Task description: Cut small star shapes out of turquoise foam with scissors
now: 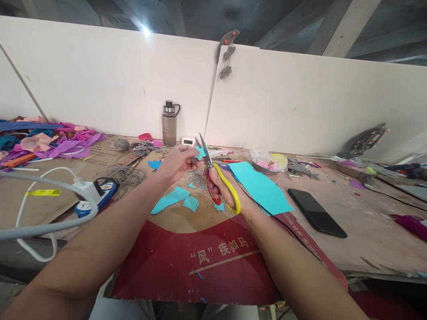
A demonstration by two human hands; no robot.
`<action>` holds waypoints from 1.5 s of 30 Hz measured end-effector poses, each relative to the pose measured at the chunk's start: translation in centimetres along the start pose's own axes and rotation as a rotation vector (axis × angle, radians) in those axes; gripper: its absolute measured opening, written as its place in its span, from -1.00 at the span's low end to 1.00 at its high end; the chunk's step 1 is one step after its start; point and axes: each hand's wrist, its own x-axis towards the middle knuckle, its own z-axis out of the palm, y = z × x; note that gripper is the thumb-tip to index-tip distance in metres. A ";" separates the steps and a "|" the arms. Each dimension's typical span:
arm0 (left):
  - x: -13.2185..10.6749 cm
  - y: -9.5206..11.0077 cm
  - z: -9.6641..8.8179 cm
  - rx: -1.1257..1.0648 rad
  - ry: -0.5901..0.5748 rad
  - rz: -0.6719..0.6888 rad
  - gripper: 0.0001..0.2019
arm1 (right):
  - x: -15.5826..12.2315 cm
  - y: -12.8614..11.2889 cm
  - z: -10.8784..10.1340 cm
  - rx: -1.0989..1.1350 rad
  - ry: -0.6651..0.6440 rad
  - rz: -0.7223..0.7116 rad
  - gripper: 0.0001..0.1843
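Between the thumb and fingers of my left hand (182,161) is a small turquoise paper piece (200,153). My right hand (218,183) grips scissors (230,186) with one yellow and one red handle loop. Their blades point up and stand slightly apart, right beside the paper piece; whether they touch it I cannot tell. Below my hands, turquoise paper scraps (171,200) and tiny clippings lie on a red and brown cardboard sheet (200,249). A larger turquoise sheet (262,186) lies to the right of my right hand.
A black phone (316,212) lies at the right. A water bottle (169,124) and a small white digital clock (188,141) stand by the white partition. Coloured fabric or paper pieces (50,140) pile up at the left, near a power strip (96,198) and white cable (46,226).
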 end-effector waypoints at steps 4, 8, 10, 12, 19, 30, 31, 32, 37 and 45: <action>-0.1 0.1 0.1 -0.005 -0.006 -0.003 -0.88 | -0.1 -0.2 0.1 0.028 0.019 0.028 -0.25; -0.1 0.0 0.2 -0.013 -0.009 -0.006 -0.88 | -0.2 -0.4 0.1 0.033 0.022 0.033 -0.26; -0.1 -0.1 0.1 -0.009 -0.010 -0.013 -0.89 | -0.2 -0.4 0.1 0.043 0.020 0.028 -0.29; 0.0 -0.3 0.1 -0.005 -0.011 -0.020 -0.88 | -0.2 -0.4 0.1 0.041 0.035 0.026 -0.30; -0.1 -0.6 0.3 -0.003 -0.004 -0.032 -0.83 | 0.2 0.4 -0.1 0.073 0.072 0.013 -0.30; -0.2 -1.0 0.5 0.127 -0.048 0.112 -0.88 | 1.8 1.1 -0.8 0.336 0.309 -0.064 -0.32; -0.2 -1.1 0.5 0.168 -0.052 0.146 -0.90 | 1.9 1.1 -0.8 0.356 0.318 -0.070 -0.33; -0.2 -1.2 0.5 0.212 -0.054 0.174 -0.91 | 1.9 1.0 -0.8 0.376 0.323 -0.078 -0.35; -0.1 -1.1 0.4 0.376 -0.064 0.229 -0.92 | 1.7 0.8 -0.8 0.382 0.419 -0.191 -0.42; -0.1 -1.7 0.3 0.330 -0.123 0.112 -0.91 | 1.7 0.7 -0.9 0.308 0.421 -0.218 -0.45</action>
